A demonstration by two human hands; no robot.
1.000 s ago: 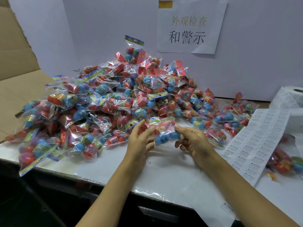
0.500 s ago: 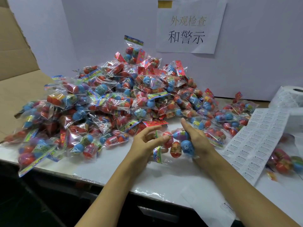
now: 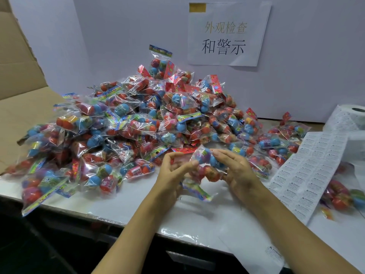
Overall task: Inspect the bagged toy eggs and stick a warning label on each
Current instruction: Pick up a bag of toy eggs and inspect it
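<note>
Head view. A single bag of toy eggs [image 3: 207,169] is held just above the white table [image 3: 138,206], clear of the large heap of bagged eggs [image 3: 138,123] behind it, presumably so that each face can be checked unobstructed. The left hand [image 3: 170,175] curls its fingers onto the bag's left edge; the right hand [image 3: 235,169] supports the right side with fingers partly bent round the film, the printed header hanging toward the person. The label sheet [image 3: 308,173] trails from its roll [image 3: 347,117] beside the right hand, probably for short reaches. A few bags [image 3: 343,196] lie beyond the sheet, perhaps finished.
</note>
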